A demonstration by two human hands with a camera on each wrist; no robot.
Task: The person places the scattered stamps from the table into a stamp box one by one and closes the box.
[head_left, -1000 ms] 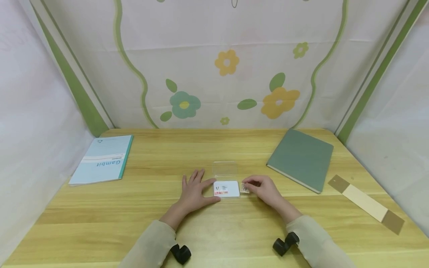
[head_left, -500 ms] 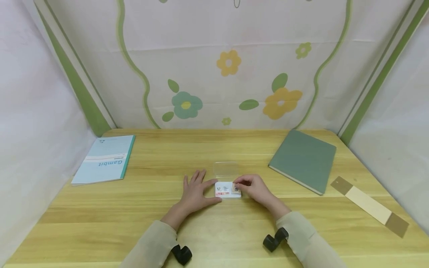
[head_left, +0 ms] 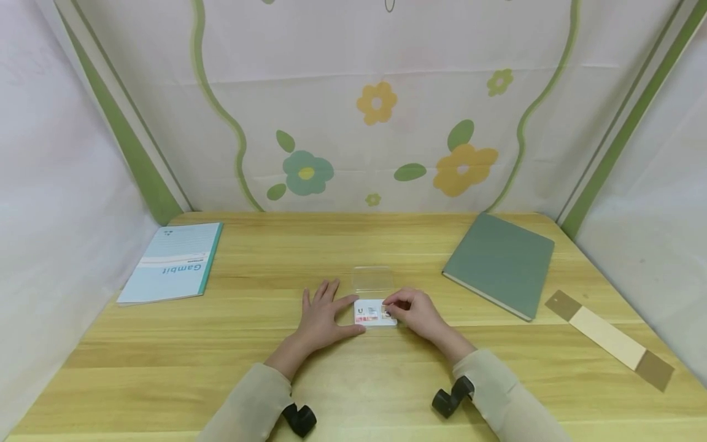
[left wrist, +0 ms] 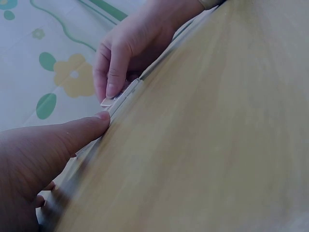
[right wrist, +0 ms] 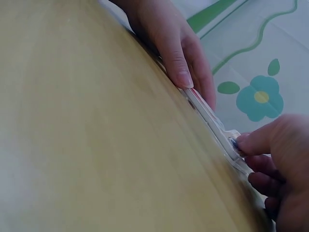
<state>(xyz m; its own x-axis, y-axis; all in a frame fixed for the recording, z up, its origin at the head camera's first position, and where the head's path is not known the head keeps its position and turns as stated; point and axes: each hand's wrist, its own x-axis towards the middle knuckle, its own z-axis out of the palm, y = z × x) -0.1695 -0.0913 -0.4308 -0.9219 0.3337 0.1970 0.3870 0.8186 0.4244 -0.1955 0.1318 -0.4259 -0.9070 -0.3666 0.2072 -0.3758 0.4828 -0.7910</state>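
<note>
A white, card-like rectangle (head_left: 368,313) with a red-and-white label lies in the middle of the table, apparently in a clear plastic case whose transparent flap (head_left: 372,278) lies behind it. My left hand (head_left: 323,319) rests at its left end, thumb and index finger stretched along opposite edges, other fingers spread on the table. My right hand (head_left: 414,312) pinches a small square piece (head_left: 386,311) with a dark round mark, over the white rectangle's right end. Fingers partly cover this piece. In the right wrist view, the white rectangle (right wrist: 207,113) shows edge-on between both hands.
A light blue notebook (head_left: 172,264) lies at the left of the wooden table (head_left: 276,252). At the right are a dark green hardcover book (head_left: 499,264) and a brown-and-cream strip (head_left: 607,337). A flowered curtain (head_left: 342,55) stands behind.
My right hand has moved left, carrying the small square piece from beside the white rectangle onto its right end. My left hand has kept its place.
</note>
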